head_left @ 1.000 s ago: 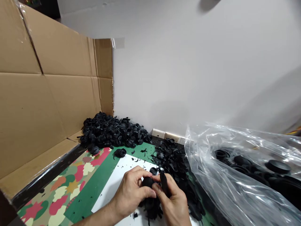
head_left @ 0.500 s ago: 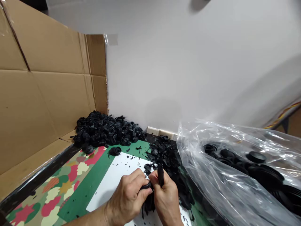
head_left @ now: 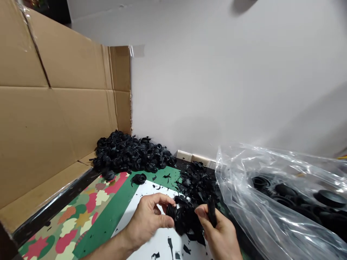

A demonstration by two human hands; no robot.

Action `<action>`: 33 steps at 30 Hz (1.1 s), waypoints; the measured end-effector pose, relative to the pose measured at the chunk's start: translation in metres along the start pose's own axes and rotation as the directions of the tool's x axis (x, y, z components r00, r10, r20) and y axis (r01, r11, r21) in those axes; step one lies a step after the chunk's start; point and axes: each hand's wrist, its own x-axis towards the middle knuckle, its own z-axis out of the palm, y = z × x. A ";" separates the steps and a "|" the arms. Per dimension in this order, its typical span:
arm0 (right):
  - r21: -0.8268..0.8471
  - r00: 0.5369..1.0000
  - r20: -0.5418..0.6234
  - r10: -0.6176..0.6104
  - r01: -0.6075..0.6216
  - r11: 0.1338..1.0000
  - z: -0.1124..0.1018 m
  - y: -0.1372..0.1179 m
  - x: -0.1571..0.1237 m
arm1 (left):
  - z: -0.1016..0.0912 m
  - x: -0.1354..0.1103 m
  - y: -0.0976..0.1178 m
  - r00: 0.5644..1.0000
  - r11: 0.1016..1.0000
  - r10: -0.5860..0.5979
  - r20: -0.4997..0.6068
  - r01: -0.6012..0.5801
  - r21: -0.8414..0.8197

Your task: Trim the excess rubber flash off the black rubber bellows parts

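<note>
My left hand [head_left: 148, 220] grips a black ribbed rubber bellows [head_left: 172, 213] above a white sheet [head_left: 162, 242], its fingers around the ribbed end. Ragged black rubber flash [head_left: 188, 225] hangs from the bellows. My right hand [head_left: 218, 234] is a short way to the right, pinching a narrow black rubber strip [head_left: 211, 213] upright between thumb and fingers. Behind the hands lies a heap of black rubber scraps [head_left: 196, 184]. Smaller black bits are scattered on the white sheet.
A large pile of black ribbed rubber parts [head_left: 130, 155] sits against a cardboard wall [head_left: 54, 108], with one loose part [head_left: 139, 178] in front. A clear plastic bag [head_left: 271, 209] holding larger black rubber parts lies at right. A green patterned mat [head_left: 81, 213] lies at left.
My hands have moved apart, with the right hand and its strip shifting right. The ribbed bellows now shows clearly in my left hand, with its flash hanging below.
</note>
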 end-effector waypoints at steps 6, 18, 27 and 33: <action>0.184 0.976 0.143 -0.165 0.138 0.973 0.004 -0.012 -0.012 | -0.004 0.002 -0.009 0.982 0.950 -0.039 0.183 0.094 -0.298; -0.093 0.967 -0.014 -0.253 0.251 0.964 0.002 0.002 -0.004 | -0.006 0.002 -0.009 0.973 0.904 -0.052 0.225 0.141 -0.403; -0.030 0.993 -0.102 -0.060 0.057 0.998 -0.005 -0.011 -0.006 | -0.004 0.003 -0.009 0.971 0.913 -0.076 0.228 0.159 -0.377; 0.115 0.998 0.013 -0.066 0.064 0.991 0.007 -0.016 -0.014 | -0.005 0.001 -0.012 0.974 0.952 -0.031 0.223 0.097 -0.290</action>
